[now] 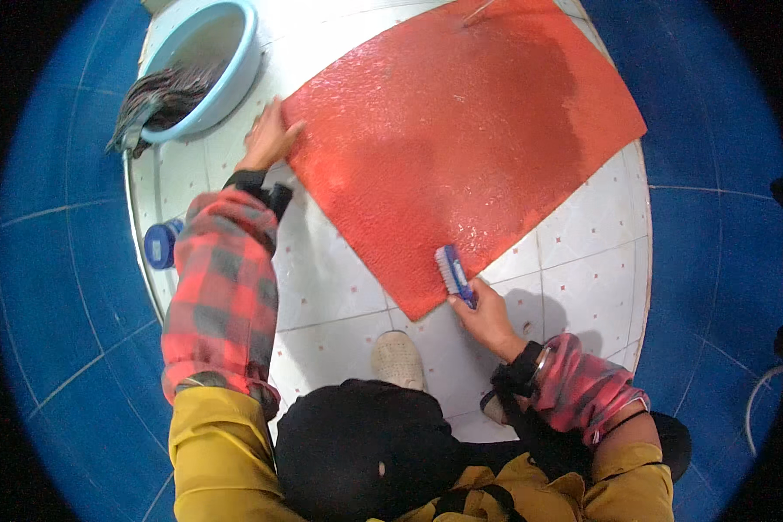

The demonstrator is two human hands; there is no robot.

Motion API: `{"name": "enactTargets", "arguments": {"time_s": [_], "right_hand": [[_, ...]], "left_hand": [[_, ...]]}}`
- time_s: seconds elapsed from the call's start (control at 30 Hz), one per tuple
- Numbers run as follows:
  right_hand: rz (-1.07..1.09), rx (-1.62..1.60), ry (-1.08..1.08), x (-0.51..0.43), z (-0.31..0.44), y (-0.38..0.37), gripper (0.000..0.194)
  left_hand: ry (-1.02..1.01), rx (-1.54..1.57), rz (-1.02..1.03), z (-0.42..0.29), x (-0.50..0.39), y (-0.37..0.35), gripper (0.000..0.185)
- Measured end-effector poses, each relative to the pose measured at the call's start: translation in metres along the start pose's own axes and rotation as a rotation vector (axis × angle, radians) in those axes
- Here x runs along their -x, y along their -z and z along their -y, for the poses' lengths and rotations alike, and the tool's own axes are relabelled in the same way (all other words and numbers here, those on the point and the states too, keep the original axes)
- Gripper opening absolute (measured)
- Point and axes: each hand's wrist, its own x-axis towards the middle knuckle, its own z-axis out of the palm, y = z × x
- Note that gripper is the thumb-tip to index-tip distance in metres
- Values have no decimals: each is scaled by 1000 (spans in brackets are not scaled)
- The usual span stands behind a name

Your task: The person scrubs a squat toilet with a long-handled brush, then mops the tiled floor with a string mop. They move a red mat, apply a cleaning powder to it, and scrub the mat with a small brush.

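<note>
A red mat (pixel 398 169) lies flat on the tiled floor, and a large part of its surface is darker and looks wet. In my right hand (pixel 486 316) is a blue scrubbing brush (pixel 458 275), held over the mat's near corner with its pale bristles turned to the left. My left hand (pixel 269 140) rests at the mat's left corner, fingers spread and thumb over the edge. Nothing is held in it.
A light blue plastic basin (pixel 235 98) at the upper left holds murky water and a dark wet cloth (pixel 163 98) draped over its rim. A blue-lidded jar (pixel 161 245) stands by my left forearm. Blue tiled walls (pixel 691 261) flank the white floor (pixel 326 293).
</note>
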Motion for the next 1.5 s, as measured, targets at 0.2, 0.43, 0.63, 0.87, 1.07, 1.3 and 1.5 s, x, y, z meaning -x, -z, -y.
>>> {"name": "enactTargets", "arguments": {"time_s": [0.2,0.43,0.63,0.87,1.07,1.3,1.5], "right_hand": [[-489,-508,-136,-28,-35,21,27],[-785,133,-12,-63,-53,63,49],[-771,263,-62,-82,-50,97,69],[-751,403,98,-118,-55,136,64],[-659,447,-199,-92,-70,167,68],[-366,129,-269,-51,-66,167,64],[-66,-376,-345,-54,-44,126,44]], "left_hand": [[115,17,-21,20,-3,-4,57],[276,965,239,38,81,-4,34],[743,1125,507,16,225,-1,35],[990,1652,396,-51,266,14,21],[919,1936,514,-100,262,88,17],[1082,1870,472,-113,277,156,13],[1155,1981,246,-114,283,231,12]]}}
